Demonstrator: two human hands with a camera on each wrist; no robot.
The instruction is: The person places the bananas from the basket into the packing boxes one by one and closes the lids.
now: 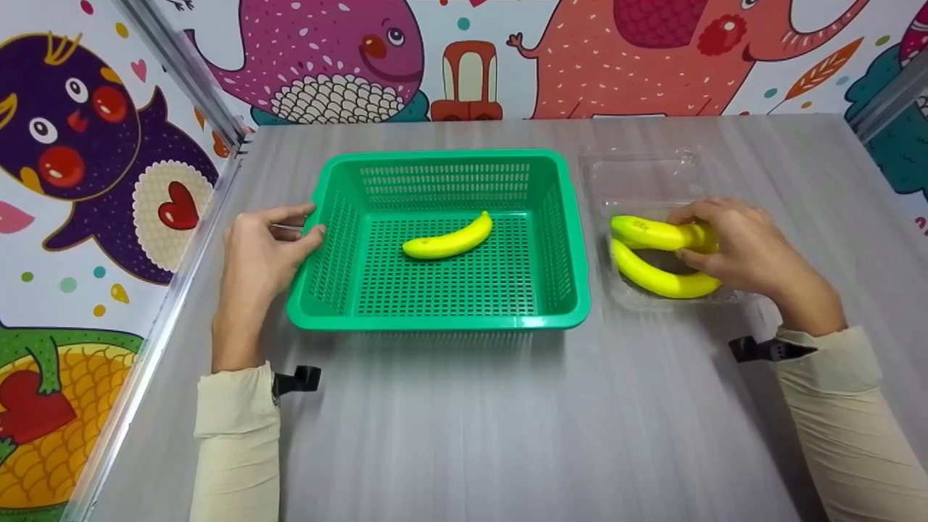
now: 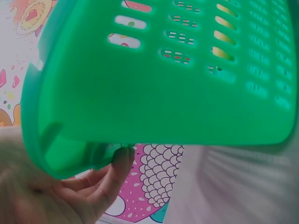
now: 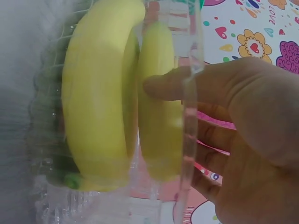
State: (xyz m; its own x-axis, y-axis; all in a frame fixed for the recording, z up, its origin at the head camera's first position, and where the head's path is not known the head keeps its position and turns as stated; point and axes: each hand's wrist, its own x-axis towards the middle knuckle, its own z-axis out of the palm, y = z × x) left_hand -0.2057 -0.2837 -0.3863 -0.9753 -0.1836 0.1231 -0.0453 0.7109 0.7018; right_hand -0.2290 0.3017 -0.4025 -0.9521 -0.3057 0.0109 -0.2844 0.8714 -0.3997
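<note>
A green plastic basket (image 1: pixel 442 322) stands left of centre, one yellow banana (image 1: pixel 449 243) lying on its slotted floor. My left hand (image 1: pixel 257 250) holds the basket's left rim between thumb and fingers; in the left wrist view fingertips (image 2: pixel 122 158) show at the rim's edge. On the right, a clear plastic container (image 1: pixel 638 181) holds two more bananas. With thumb and fingers, my right hand (image 1: pixel 747 250) grips the right end of the upper banana (image 1: pixel 645 232). The lower banana (image 1: pixel 667 284) curves just in front of it. In the right wrist view the thumb (image 3: pixel 163 86) presses on the gripped banana.
All of this sits on a grey wood-grain table (image 1: pixel 464 420). Printed cartoon panels (image 1: pixel 326 58) rise along the back and sides, with a metal frame rail (image 1: pixel 196 72) at the left corner. The container lies close beside the basket's right rim.
</note>
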